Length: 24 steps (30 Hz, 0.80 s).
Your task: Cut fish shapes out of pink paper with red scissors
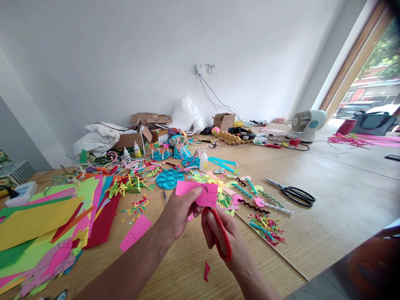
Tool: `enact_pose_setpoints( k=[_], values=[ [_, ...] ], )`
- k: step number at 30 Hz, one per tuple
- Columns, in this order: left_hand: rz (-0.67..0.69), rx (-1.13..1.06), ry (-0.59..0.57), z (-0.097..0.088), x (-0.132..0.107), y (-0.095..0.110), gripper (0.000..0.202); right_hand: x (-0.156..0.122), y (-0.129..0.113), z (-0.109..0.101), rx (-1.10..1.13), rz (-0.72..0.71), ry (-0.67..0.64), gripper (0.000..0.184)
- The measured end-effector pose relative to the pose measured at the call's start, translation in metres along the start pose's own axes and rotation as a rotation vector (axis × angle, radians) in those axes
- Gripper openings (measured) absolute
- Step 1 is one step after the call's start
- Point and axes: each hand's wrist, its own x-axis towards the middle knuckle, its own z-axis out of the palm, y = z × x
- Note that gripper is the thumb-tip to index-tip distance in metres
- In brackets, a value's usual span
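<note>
My left hand (179, 212) pinches a bright pink piece of paper (208, 192) that has a fish outline drawn on it. The thumb lies on top of the sheet. Red-handled scissors (223, 237) are in my right hand (233, 233), with the fingers through the loops. Their blades are at the lower edge of the pink paper and mostly hidden behind it. A small pink scrap (206, 271) is below the scissors, near the front of the table. Left of my left wrist lies another pink piece (136, 232) with a drawn outline.
Coloured paper sheets (34, 221) are stacked at the left. Black-handled scissors (295, 194) lie open at the right, near a thin wooden stick (275, 250). Glue bottles (203, 161), a blue tray-like piece (170, 179) and paper strips sit further back. A white fan (308, 125) stands near the window.
</note>
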Motion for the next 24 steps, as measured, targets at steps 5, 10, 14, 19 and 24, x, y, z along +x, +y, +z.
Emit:
enact_pose_setpoints(
  k=[5, 10, 14, 19, 24],
  values=[
    [-0.033, 0.006, -0.01, -0.003, 0.001, -0.002, 0.024, 0.001, -0.002, -0.004, -0.037, 0.004, -0.011, 0.043],
    [-0.042, 0.009, -0.028, -0.004, 0.002, -0.002, 0.023, 0.0, -0.003, -0.007, -0.032, 0.027, -0.009, 0.042],
    [-0.008, 0.001, -0.043, -0.002, 0.002, -0.007, 0.021, -0.001, 0.001, -0.006, -0.017, 0.025, 0.008, 0.042],
    [0.028, -0.009, -0.036, 0.001, 0.0, -0.01, 0.021, 0.0, 0.004, -0.006, 0.009, -0.003, 0.005, 0.043],
    [-0.014, 0.002, -0.085, -0.015, 0.006, 0.015, 0.028, -0.001, 0.002, -0.016, -0.029, 0.017, -0.007, 0.043]
  ],
)
